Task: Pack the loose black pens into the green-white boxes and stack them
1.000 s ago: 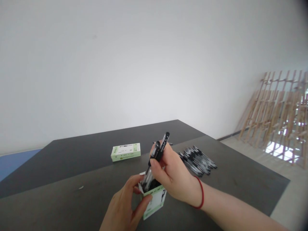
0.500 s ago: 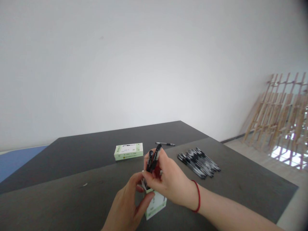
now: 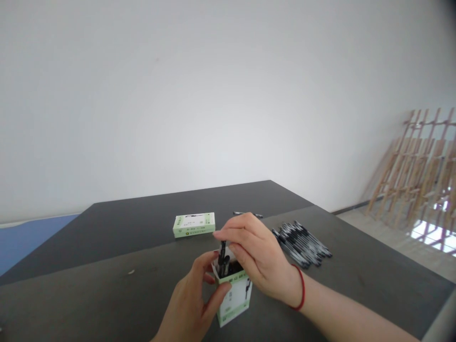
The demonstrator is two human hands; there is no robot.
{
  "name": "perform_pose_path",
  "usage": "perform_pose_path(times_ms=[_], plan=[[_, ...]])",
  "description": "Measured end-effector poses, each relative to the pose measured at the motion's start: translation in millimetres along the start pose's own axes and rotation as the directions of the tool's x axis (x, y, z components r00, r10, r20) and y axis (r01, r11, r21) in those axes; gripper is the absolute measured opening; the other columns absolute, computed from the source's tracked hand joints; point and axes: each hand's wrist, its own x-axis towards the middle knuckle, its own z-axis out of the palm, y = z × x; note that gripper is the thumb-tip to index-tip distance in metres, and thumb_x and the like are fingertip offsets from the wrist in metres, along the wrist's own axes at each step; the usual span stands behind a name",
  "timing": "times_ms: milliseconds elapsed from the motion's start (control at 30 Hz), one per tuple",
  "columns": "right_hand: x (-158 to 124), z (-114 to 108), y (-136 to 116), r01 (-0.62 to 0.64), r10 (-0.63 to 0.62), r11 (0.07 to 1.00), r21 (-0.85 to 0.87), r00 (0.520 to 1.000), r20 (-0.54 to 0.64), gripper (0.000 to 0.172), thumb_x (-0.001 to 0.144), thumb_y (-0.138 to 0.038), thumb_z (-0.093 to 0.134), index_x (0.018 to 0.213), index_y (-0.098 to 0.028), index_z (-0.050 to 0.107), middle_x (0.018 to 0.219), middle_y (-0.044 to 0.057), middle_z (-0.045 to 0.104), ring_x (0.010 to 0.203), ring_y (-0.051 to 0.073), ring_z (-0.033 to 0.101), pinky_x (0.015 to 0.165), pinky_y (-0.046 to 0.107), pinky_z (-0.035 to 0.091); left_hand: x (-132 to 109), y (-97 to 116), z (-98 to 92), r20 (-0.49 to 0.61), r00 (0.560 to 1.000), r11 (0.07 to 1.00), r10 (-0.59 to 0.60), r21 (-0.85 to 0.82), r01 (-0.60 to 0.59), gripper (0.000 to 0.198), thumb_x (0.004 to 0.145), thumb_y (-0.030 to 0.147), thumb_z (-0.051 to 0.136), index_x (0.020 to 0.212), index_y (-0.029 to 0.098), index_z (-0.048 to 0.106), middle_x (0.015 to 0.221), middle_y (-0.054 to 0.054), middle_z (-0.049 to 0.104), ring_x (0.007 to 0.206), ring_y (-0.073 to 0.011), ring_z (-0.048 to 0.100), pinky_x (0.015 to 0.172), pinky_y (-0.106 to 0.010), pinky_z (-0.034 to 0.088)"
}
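A green and white box [image 3: 235, 299] stands upright and open at the top, with several black-capped pens [image 3: 226, 266] inside. My left hand [image 3: 195, 294] grips the box at its left side, thumb on the front face and fingers behind. Over the opening is my right hand [image 3: 260, 256], a red band on its wrist. Its fingertips rest on the cap of one pen [image 3: 223, 247] that sticks up higher than the others. To the right of this hand a pile of black and clear pens [image 3: 302, 244] lies on the dark table [image 3: 117, 285].
Farther back lies a closed green and white box [image 3: 194, 224]. A single pen [image 3: 248, 214] is behind my right hand. A small white scrap [image 3: 131, 272] is on the table at left. Wooden racks [image 3: 420, 166] lean against the wall at right.
Two pens that were pinched in my right hand are now lower, in the box. The fingers of that hand have let go of their sides and lie over the top.
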Motion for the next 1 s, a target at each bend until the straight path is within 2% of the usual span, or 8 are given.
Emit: perform_pose_path(times_ms=[167,300,500,633,767,833,900,1000], plan=[[9.7,-6.5,1.5,-0.199,0.198,0.977,0.074,0.98,0.016,0.013,0.095,-0.015,0.051,0.101,-0.018,0.063,0.092,0.003,0.062,0.085,0.013,0.058,0.08,0.025,0.047,-0.4,2.0,0.3,0.019,1.0,1.0,0.007,0.001,-0.007,0.045,0.085,0.021,0.061,0.123,0.032,0.041,0.094,0.005,0.07,0.075,-0.0134,0.071,0.069,-0.024,0.058],[22.4,-12.9,-3.5,-0.359,0.338,0.925,0.123,0.927,0.16,0.007,0.089,-0.023,0.063,0.086,-0.017,0.063,0.077,-0.002,0.058,0.07,0.01,0.054,0.065,0.02,0.043,-2.8,1.7,1.1,0.033,0.999,0.999,0.023,0.021,-0.024,0.045,0.085,0.023,0.062,0.124,0.032,0.041,0.095,0.004,0.072,0.08,-0.0159,0.073,0.071,-0.026,0.058],[24.4,-29.3,-6.9,-0.33,0.273,0.929,0.164,0.915,0.296,0.009,0.089,-0.025,0.065,0.089,-0.017,0.064,0.077,-0.002,0.057,0.069,0.009,0.053,0.066,0.02,0.043,-6.7,3.1,0.0,0.025,0.998,0.998,0.056,0.033,-0.057,0.044,0.087,0.026,0.061,0.125,0.032,0.04,0.096,0.003,0.073,0.082,-0.0163,0.073,0.071,-0.025,0.059],[0.1,-42.4,-2.3,-0.236,0.175,0.953,0.189,0.94,0.291,0.04,0.09,-0.034,0.065,0.126,-0.02,0.057,0.114,0.007,0.059,0.106,0.018,0.056,0.096,0.03,0.043,-5.2,7.6,-6.9,-0.048,0.995,0.996,0.084,0.012,-0.084,0.045,0.088,0.03,0.061,0.128,0.032,0.04,0.102,0.002,0.073,0.085,-0.0157,0.073,0.074,-0.023,0.059],[-42.0,-30.5,7.2,-0.405,0.35,0.883,0.237,0.905,0.243,0.082,0.082,-0.033,0.074,0.149,-0.026,0.029,0.146,0.011,0.041,0.132,0.025,0.041,0.113,0.04,0.031,0.9,9.3,-12.3,-0.045,0.999,0.996,-0.029,-0.088,0.025,0.043,0.09,0.03,0.058,0.13,0.032,0.041,0.112,0.0,0.07,0.088,-0.0147,0.073,0.076,-0.023,0.059],[-58.9,-15.5,12.9,-0.545,0.461,0.79,0.281,0.83,0.315,0.094,0.079,-0.026,0.076,0.152,-0.025,0.017,0.142,0.011,0.046,0.127,0.024,0.048,0.109,0.04,0.037,4.1,6.6,-11.9,-0.003,0.997,0.986,-0.076,-0.151,0.075,0.041,0.092,0.028,0.054,0.13,0.033,0.041,0.115,0.0,0.069,0.086,-0.0136,0.072,0.074,-0.022,0.06],[-67.9,-1.3,17.9,-0.626,0.511,0.715,0.312,0.772,0.378,0.09,0.083,-0.019,0.069,0.153,-0.024,0.013,0.127,0.009,0.059,0.112,0.022,0.058,0.101,0.039,0.045,6.5,1.8,-10.6,0.018,0.995,0.978,-0.094,-0.184,0.095,0.04,0.092,0.028,0.054,0.13,0.034,0.043,0.116,0.0,0.069,0.091,-0.0144,0.072,0.074,-0.022,0.06],[-68.4,9.7,22.4,-0.598,0.509,0.736,0.317,0.798,0.323,0.083,0.086,-0.013,0.061,0.153,-0.025,0.013,0.107,0.004,0.066,0.098,0.019,0.062,0.094,0.038,0.048,8.3,-5.9,-10.5,0.005,0.994,0.974,-0.105,-0.201,0.104,0.044,0.09,0.029,0.058,0.131,0.034,0.043,0.121,0.0,0.067,0.103,-0.0174,0.069,0.08,-0.024,0.06]])
